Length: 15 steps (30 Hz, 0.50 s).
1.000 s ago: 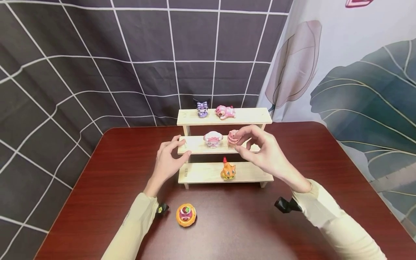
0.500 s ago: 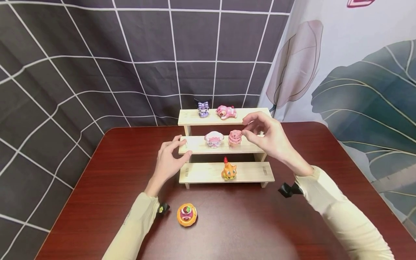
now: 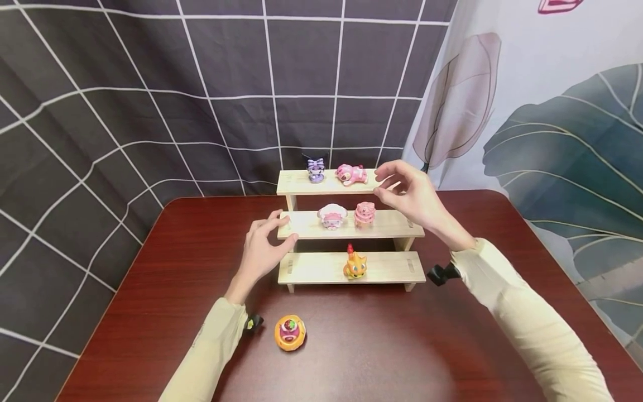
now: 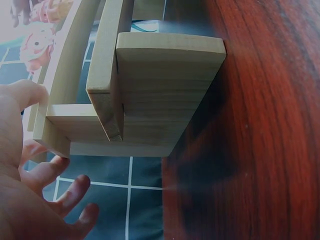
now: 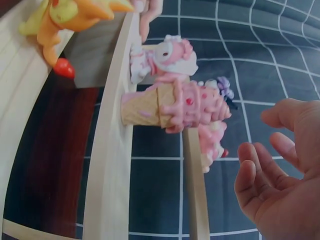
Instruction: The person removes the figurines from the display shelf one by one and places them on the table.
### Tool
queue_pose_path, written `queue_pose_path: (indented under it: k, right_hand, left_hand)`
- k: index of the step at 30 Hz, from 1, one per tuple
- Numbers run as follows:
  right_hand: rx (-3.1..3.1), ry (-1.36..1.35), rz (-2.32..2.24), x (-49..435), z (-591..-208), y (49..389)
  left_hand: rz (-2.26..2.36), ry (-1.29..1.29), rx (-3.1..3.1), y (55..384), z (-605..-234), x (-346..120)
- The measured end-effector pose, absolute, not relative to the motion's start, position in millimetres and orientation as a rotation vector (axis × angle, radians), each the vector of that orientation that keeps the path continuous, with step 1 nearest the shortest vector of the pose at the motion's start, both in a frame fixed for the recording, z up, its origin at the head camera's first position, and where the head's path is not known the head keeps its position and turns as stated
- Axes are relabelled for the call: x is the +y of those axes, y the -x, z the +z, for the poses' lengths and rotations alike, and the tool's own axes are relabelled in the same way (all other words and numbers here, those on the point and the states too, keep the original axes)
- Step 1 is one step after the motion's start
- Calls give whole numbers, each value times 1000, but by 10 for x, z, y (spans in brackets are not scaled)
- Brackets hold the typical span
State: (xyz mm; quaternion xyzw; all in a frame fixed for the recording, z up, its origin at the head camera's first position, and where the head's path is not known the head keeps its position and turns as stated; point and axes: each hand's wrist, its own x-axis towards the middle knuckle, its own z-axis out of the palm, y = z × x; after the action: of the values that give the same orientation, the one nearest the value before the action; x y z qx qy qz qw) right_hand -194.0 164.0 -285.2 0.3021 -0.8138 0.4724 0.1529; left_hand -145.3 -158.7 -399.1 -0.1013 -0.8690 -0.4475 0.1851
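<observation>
A three-tier wooden display shelf (image 3: 311, 268) stands on the table. My left hand (image 3: 263, 245) holds the left end of its middle tier, thumb at the front edge and fingertips toward the back; the left wrist view shows the thumb (image 4: 30, 94) against the board. My right hand (image 3: 412, 195) hovers by the top tier's right end, fingers loosely bent around nothing. A pink ice-cream-cone figurine (image 5: 185, 105) stands upright on the middle tier, apart from that hand. Left of it sits a white-and-pink long-eared figurine (image 3: 332, 216).
The top tier bears a purple figurine (image 3: 316, 170) and a pink lying bear figurine (image 3: 351, 175). On the bottom tier sits an orange figurine (image 3: 355, 266) with a red tip. A round orange toy (image 3: 289, 333) lies on the red-brown table (image 3: 372, 340) in front.
My right hand has drawn away from the ice-cream-cone figurine, moving right and up; the figurine stays on the middle tier. My left hand keeps its place on the shelf.
</observation>
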Motion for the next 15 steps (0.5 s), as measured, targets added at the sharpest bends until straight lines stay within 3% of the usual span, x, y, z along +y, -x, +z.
queue_pose_path:
  k: [15]
  right_hand:
    - [-2424,-827,1302,1628,-2877,2194]
  left_hand:
    - [-1256,279,-2458,1458,-3994,-1590]
